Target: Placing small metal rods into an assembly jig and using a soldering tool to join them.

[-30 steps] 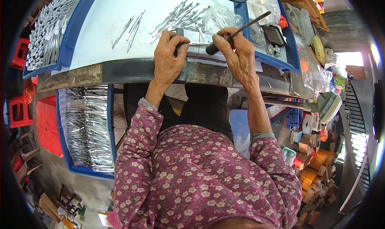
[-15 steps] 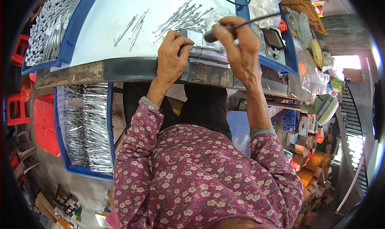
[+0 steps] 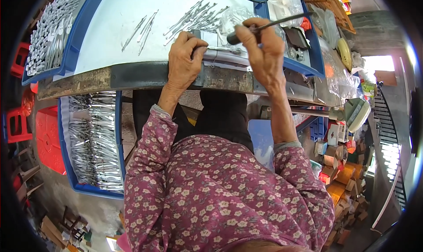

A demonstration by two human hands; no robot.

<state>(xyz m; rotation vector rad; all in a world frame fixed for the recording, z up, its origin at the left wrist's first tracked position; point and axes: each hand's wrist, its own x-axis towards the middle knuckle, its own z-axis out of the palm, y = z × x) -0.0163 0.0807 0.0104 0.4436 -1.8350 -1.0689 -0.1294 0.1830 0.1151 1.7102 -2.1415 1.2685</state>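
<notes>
My left hand (image 3: 184, 60) rests at the bench edge beside a grey metal block (image 3: 207, 37). Its thumb and fingers are pinched together, and what lies between them is mostly hidden. A long rounded metal bar (image 3: 227, 58) lies along the edge, right of these fingers. Just above the bar, my right hand (image 3: 266, 53) is closed around a tool with a thick dark end (image 3: 233, 38) and a thin dark shaft pointing up to the right. Several slim metal pieces (image 3: 196, 19) lie loose on the white work surface (image 3: 105, 36) beyond my left hand.
Blue-rimmed trays of metal pieces stand at the far left (image 3: 70, 49) and below the bench (image 3: 120, 141). Clear plastic bags (image 3: 284, 5) lie at the upper right. A green-and-white lamp-like head (image 3: 357, 114) on an arm juts out at right. A red stool (image 3: 49, 139) stands left.
The view has shifted slightly. My left fingers have closed in a little beside the block; my right hand still holds the dark tool, nearly in the same place.
</notes>
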